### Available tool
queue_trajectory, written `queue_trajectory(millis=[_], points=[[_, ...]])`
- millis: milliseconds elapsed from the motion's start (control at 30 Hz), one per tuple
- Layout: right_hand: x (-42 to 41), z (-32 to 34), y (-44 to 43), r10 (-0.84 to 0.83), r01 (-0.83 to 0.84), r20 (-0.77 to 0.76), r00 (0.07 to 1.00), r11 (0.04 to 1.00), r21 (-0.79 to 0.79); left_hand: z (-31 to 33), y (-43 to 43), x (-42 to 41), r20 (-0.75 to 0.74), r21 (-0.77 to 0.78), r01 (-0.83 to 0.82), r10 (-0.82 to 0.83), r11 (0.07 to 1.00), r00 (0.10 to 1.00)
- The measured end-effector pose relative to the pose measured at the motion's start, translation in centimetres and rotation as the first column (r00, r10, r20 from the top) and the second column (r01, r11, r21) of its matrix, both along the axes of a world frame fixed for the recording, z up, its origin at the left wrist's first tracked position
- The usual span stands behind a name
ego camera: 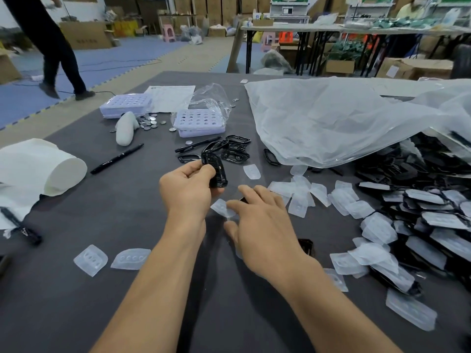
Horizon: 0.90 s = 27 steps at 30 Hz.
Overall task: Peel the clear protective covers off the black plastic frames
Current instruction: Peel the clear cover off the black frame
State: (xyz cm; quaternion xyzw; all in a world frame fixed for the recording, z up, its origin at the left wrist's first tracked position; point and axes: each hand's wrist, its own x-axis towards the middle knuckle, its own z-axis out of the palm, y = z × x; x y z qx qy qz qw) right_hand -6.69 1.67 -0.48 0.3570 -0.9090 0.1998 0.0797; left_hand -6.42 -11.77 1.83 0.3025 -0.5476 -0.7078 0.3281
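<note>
Workshop: cartons (84,34), folding tables (331,28) and a person (51,47) walking at far left; none of it bears on the job.
Table (127,220): dark grey mat on which black parts show poorly, so a bare frame could be overlooked.
Plastic bag (331,118): big, crumpled and draped over the far right; its edge overhangs the stock and could hide or drag pieces.
Covered frames (420,220): heaped at the right, near the right forearm; a careless sweep would push them among the discards.
Loose covers (300,197): scattered between that heap and the hands; mixing with unpeeled stock would mean re-sorting.
Bare frames (234,150): small stack just beyond the left hand, beside a marker pen (198,145).
Left hand (186,189): fingers and thumb curled round a black frame (216,169), held above the table; a hard squeeze might flex or smudge the glossy plastic.
Right hand (262,225): fingers spread and nearly straight, low over the table; a black piece (305,247) just beside its wrist could be knocked.
Clear cover (221,207): at the right index fingertip, apart from the held frame; whether the thumb pinches it is unclear, so it may cling to the skin rather than drop.
</note>
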Motion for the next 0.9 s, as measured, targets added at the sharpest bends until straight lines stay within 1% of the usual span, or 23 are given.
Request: queue_trajectory(millis=[33,100,167,200,233,300,367,433,500,567,667,733,833,900], points=[[-0.2,-0.2,-0.1,-0.007,0.007,0.012,1.0,1.0,0.026,0.0,0.0,0.0,-0.002,0.002,0.0,0.0,1.0,1.0],[-0.6,-0.1,0.0,-0.015,0.016,0.016,1.0,1.0,-0.02,0.1,0.1,0.0,-0.011,0.0,0.007,-0.007,1.0,1.0],[-0.7,0.1,0.1,-0.046,0.048,0.02,0.999,0.988,-0.145,0.2,0.3,0.1,-0.02,0.002,0.003,-0.003,1.0,1.0],[-0.7,0.2,0.2,-0.074,0.085,0.055,0.996,0.968,-0.237,0.2,0.3,0.1,-0.02,0.002,0.001,-0.001,1.0,1.0],[-0.7,0.3,0.5,-0.096,0.134,0.126,0.987,0.931,-0.339,0.2,0.3,0.1,-0.016,-0.001,0.002,-0.002,1.0,1.0],[-0.8,0.9,1.0,-0.085,0.261,0.349,0.933,0.828,-0.497,0.3,0.4,0.1,-0.002,-0.011,0.01,-0.01,1.0,1.0],[-0.9,1.7,1.6,0.019,0.36,0.532,0.847,0.715,-0.599,0.3,0.5,0.1,0.01,-0.013,0.023,-0.023,1.0,1.0],[-1.0,2.4,2.1,0.115,0.432,0.618,0.778,0.616,-0.659,0.2,0.6,0.1,0.026,-0.021,0.039,-0.038,0.999,0.999],[-1.2,2.7,2.3,0.181,0.505,0.671,0.719,0.527,-0.683,0.1,0.9,0.1,0.041,-0.036,0.066,-0.065,0.997,0.997],[-1.2,2.9,2.4,0.231,0.56,0.717,0.658,0.486,-0.671,0.1,1.1,0.2,0.055,-0.05,0.091,-0.088,0.995,0.995],[-1.2,2.7,2.4,0.294,0.626,0.777,0.557,0.467,-0.625,0.1,1.5,0.2,0.066,-0.075,0.105,-0.101,0.992,0.993],[-1.2,2.8,2.4,0.322,0.644,0.798,0.509,0.473,-0.601,0.1,1.7,0.2,0.075,-0.09,0.12,-0.113,0.989,0.991],[-1.5,3.0,2.7,0.361,0.621,0.798,0.483,0.502,-0.602,0.0,1.9,0.3,0.084,-0.109,0.145,-0.136,0.983,0.987],[-1.6,3.2,2.8,0.382,0.611,0.791,0.478,0.502,-0.612,-0.1,1.9,0.4,0.093,-0.117,0.149,-0.139,0.982,0.986]])
